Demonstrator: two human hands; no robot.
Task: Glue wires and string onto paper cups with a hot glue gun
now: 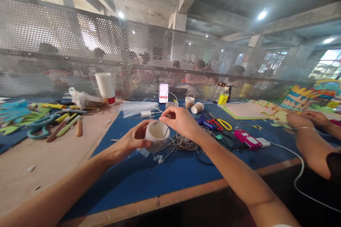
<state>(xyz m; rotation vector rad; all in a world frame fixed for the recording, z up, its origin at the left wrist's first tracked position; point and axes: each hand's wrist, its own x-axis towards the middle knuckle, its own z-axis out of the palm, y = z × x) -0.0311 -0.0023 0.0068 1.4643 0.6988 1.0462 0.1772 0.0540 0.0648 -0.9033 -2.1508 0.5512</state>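
My left hand is wrapped around the side of a white cup, which is tilted so that its open mouth faces me. Over the cup's rim, my right hand is closed in a pinch on a thin grey cord that runs down inside the cup. Under my right wrist lies a loose coil of grey cord. Thin straight sticks or wires and small white scraps are on the blue mat below the cup.
Beyond my hands stand a lit phone, two small cups and a yellow-labelled bottle. A blue glue gun, scissors and magenta box lie right. Stacked paper cups and tools are left. Another person's arm rests at right.
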